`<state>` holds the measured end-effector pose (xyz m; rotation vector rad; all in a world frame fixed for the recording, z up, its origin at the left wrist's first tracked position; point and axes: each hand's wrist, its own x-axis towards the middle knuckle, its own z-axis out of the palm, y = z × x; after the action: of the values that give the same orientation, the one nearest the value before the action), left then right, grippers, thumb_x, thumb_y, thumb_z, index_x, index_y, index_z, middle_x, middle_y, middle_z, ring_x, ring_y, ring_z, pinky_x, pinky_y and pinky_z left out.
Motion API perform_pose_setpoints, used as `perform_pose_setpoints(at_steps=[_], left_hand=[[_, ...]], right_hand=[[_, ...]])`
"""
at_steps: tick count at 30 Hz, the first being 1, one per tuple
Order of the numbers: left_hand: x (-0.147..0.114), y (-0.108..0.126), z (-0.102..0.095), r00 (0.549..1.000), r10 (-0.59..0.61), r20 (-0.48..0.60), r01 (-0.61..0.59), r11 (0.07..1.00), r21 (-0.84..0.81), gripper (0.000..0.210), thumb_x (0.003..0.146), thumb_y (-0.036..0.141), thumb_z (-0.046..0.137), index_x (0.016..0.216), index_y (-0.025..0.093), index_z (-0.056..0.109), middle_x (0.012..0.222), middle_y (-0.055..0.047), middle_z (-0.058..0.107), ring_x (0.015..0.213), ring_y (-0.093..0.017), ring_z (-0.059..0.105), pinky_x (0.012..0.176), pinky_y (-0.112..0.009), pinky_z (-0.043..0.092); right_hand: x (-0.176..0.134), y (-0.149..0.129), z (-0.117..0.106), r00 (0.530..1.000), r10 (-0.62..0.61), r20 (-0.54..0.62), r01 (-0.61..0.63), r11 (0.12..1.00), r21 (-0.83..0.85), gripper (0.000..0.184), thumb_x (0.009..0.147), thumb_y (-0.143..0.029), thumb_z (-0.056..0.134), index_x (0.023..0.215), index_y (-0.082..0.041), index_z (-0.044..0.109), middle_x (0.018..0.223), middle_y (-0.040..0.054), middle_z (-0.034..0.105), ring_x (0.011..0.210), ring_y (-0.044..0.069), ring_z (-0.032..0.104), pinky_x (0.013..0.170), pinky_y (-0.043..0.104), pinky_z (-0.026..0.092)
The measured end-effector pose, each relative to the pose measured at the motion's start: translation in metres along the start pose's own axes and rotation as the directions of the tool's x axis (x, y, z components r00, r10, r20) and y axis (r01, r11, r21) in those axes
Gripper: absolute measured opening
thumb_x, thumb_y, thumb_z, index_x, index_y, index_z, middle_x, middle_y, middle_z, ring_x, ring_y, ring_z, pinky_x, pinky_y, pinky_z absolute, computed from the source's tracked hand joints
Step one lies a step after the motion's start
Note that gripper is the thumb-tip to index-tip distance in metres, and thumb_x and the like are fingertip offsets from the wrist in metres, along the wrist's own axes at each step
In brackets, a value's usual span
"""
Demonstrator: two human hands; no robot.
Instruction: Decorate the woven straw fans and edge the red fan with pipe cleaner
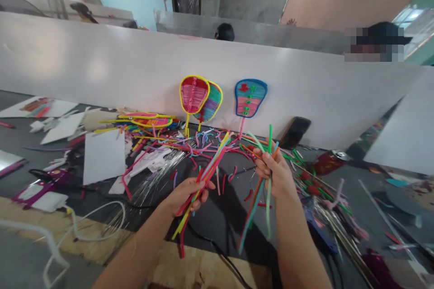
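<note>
My left hand (192,194) is closed round a bundle of pipe cleaners (219,156) in pink, yellow, red and pale blue, held at a slant over the dark table (217,230). In my right hand (274,169) is a second bunch of pipe cleaners (251,216), green, mint, blue and orange-brown, with ends hanging below the fist. The two hands are apart. Short cut pieces of pipe cleaner (232,174) lie scattered between and behind them. Against the white partition lean a pink fan with a yellow rim (194,95), a striped fan (214,101) and a blue-rimmed fan (251,97).
To the left are a pile of fans (145,119), white cards (104,157), thin wires (152,180), a purple glue gun (42,185) and a white cable (98,237). A black phone (294,132) and a red can (328,161) stand at right. People sit beyond the partition (135,63).
</note>
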<state>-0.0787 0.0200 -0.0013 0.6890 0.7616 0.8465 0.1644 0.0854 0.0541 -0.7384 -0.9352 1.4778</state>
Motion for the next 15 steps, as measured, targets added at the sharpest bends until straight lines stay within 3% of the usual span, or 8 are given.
perform_pose_setpoints(at_steps=[3,8,12,15], left_hand=[[-0.004,-0.001,0.000,0.995,-0.061,0.084,0.056,0.996,0.065,0.034,0.075,0.042,0.066,0.088,0.011,0.067,0.055,-0.002,0.060,0.030,-0.003,0.040,0.028,-0.015,0.025],[-0.006,-0.002,0.005,0.972,-0.153,0.178,0.124,0.978,0.165,0.037,0.078,0.043,0.062,0.090,0.009,0.068,0.055,-0.003,0.061,0.029,-0.003,0.040,0.027,-0.014,0.023],[-0.007,0.003,0.009,0.977,-0.174,0.122,0.145,0.964,0.221,0.036,0.082,0.043,0.058,0.093,0.010,0.068,0.051,-0.001,0.059,0.026,-0.002,0.036,0.027,-0.014,0.020],[-0.009,0.009,0.009,0.981,-0.173,0.088,0.145,0.955,0.257,0.036,0.084,0.042,0.055,0.093,0.010,0.068,0.045,0.000,0.055,0.024,-0.002,0.031,0.027,-0.014,0.017]], right_hand=[[0.002,0.012,0.007,0.999,-0.011,-0.049,0.012,0.999,0.031,0.050,0.065,-0.024,0.075,0.109,-0.032,0.051,0.090,-0.0034,0.062,0.041,0.000,0.031,0.036,0.014,0.022],[0.000,0.028,0.018,0.994,0.078,-0.083,-0.088,0.988,-0.126,0.049,0.056,-0.022,0.081,0.098,-0.025,0.056,0.063,-0.0091,0.054,0.039,0.002,0.032,0.036,0.016,0.027],[0.004,0.026,0.014,0.988,0.065,-0.140,-0.081,0.990,-0.116,0.030,0.062,-0.033,0.078,0.077,-0.020,0.055,0.049,-0.0100,0.042,0.037,0.002,0.029,0.035,0.015,0.022],[0.012,0.017,-0.001,0.976,0.006,-0.219,-0.022,0.997,-0.070,0.035,0.067,-0.048,0.072,0.074,-0.021,0.051,0.053,-0.0094,0.043,0.036,0.001,0.026,0.033,0.014,0.018]])
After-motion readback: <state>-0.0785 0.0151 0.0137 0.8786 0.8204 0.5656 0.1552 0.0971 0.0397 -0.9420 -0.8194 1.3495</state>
